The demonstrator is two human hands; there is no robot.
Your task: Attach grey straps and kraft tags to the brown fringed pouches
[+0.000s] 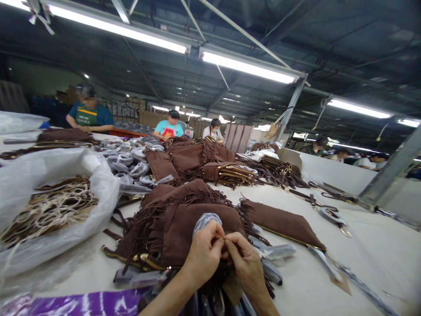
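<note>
My left hand [206, 248] and my right hand [243, 254] meet in front of a brown fringed bag [200, 224], both with fingers pinched together. Something thin and small sits between the fingertips, too small to name. A roll of strap in grey wrapping [206, 218] shows just behind my left hand, against the bag. Below my right wrist hangs a tan card tag [232, 287], partly hidden. More brown bags with fringe and gold zips lie stacked under and behind this one.
At left stands a clear plastic bag [105, 175] of tags with white strings [66, 206]. A flat brown pouch [283, 221] lies to the right, wrapped straps [332, 215] beyond it. A bag pile [187, 156] fills the table's middle. Several people work across the table.
</note>
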